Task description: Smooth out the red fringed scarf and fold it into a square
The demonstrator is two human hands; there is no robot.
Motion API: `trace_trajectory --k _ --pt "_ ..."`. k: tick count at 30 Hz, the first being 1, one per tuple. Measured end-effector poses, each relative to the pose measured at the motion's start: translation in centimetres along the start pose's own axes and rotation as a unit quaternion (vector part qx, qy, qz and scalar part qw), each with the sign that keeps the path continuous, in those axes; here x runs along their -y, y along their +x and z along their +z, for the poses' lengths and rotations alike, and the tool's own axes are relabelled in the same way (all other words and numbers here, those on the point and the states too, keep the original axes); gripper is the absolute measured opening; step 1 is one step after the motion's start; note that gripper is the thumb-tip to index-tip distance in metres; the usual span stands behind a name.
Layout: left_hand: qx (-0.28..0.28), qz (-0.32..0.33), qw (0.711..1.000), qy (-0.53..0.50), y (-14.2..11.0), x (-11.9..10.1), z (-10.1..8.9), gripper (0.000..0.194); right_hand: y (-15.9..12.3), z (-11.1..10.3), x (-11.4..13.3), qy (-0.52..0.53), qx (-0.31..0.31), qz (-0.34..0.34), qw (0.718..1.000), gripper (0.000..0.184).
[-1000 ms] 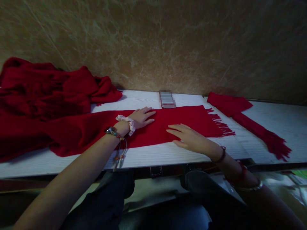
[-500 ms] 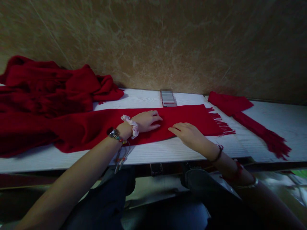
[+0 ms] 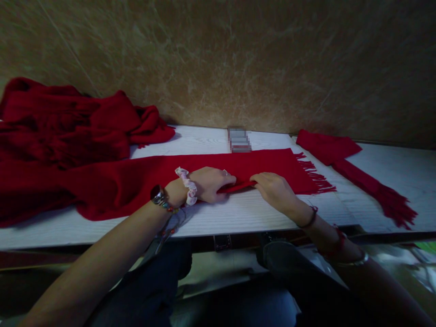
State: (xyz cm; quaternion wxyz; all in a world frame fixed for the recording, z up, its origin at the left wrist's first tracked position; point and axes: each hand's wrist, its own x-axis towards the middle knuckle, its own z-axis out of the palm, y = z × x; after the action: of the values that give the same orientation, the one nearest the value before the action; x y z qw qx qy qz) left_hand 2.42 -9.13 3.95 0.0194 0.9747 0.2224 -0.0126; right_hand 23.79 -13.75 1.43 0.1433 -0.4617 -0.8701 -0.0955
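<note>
Two hands [image 3: 210,184] [image 3: 274,190] pinching red scarf [image 3: 265,164] at near edge; fringe [image 3: 315,176] lies rightward.

No words, labels, brands, numbers or signs can be read: the phone [image 3: 239,140] lying on the desk [image 3: 200,137] shows only blurred blocks, and the watch [image 3: 157,194] is too small and dark to make out.
</note>
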Motion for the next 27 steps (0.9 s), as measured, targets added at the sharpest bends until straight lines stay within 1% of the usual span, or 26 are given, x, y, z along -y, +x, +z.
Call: trace_trajectory --k 4,10,14,17,20,22,25,27 --pt "-0.006 -0.009 1.0 -0.019 0.0 0.4 -0.1 0.02 0.1 -0.1 -0.4 -0.001 0.014 -0.007 1.0 0.015" --pt "0.007 -0.03 0.999 -0.024 -0.3 0.7 -0.8 0.022 -0.2 -0.3 -1.0 0.014 0.017 -0.019 1.0 0.01" --pt "0.017 -0.047 0.999 -0.02 -0.4 0.7 -1.1 0.021 -0.4 -0.5 -1.1 0.038 0.021 -0.007 0.999 0.007" --pt "0.028 -0.061 0.998 -0.003 -0.5 0.5 -1.3 0.02 -0.3 -0.6 -1.2 0.046 0.02 -0.005 0.999 0.009" --pt "0.037 -0.077 0.996 0.034 -0.6 0.2 -1.4 0.022 -0.2 -0.7 -1.2 0.031 0.017 -0.011 0.999 0.01" --pt "0.033 -0.071 0.996 0.047 -0.6 0.1 -1.4 0.024 -0.1 -0.9 -1.2 0.018 0.014 -0.014 1.0 0.011" --pt "0.012 -0.037 0.999 0.034 -0.5 0.0 -1.4 0.026 -0.1 -1.1 -1.2 0.005 0.017 -0.013 1.0 0.013" --pt "0.009 -0.036 0.999 0.029 -0.5 0.0 -1.4 0.025 -0.1 -1.1 -1.2 -0.001 0.025 -0.009 1.0 0.012"
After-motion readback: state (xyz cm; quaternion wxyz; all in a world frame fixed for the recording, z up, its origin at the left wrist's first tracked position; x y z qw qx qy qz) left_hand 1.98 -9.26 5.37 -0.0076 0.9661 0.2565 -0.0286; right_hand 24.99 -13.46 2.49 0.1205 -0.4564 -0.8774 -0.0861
